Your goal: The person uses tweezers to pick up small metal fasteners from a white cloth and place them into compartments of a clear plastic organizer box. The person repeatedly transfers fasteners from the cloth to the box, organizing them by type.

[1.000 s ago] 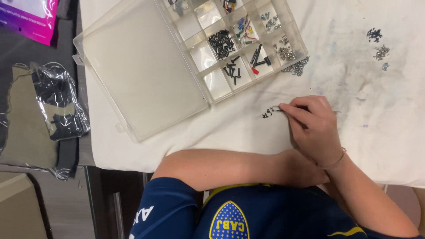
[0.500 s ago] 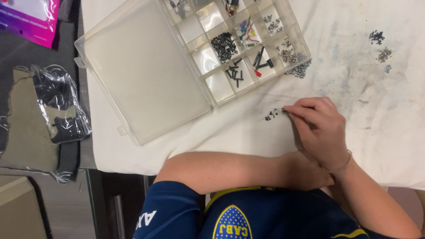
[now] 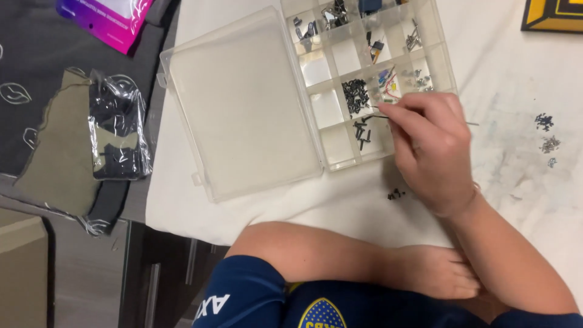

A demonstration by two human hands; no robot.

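Observation:
My right hand (image 3: 432, 153) pinches a thin pair of metal tweezers (image 3: 378, 117). Their tip hangs over a compartment of small black screws (image 3: 362, 132) in the clear plastic organiser box (image 3: 328, 155). The box lies with its lid (image 3: 243, 109) folded flat to the left. A small heap of black screws (image 3: 396, 194) sits on the white cloth (image 3: 182, 206) just below the hand. My left forearm lies across my body, and my left hand (image 3: 440, 273) rests flat under my right forearm, holding nothing.
More small screw heaps (image 3: 545, 133) lie on the stained cloth at right. A clear bag with dark parts (image 3: 115, 130) sits on olive fabric (image 3: 57, 149) at left, and a pink pouch (image 3: 106, 21) lies top left. The table edge drops off at lower left.
My right hand has lifted from the small screw heap on the cloth up to the box, tweezers now over a compartment. The view has shifted a little.

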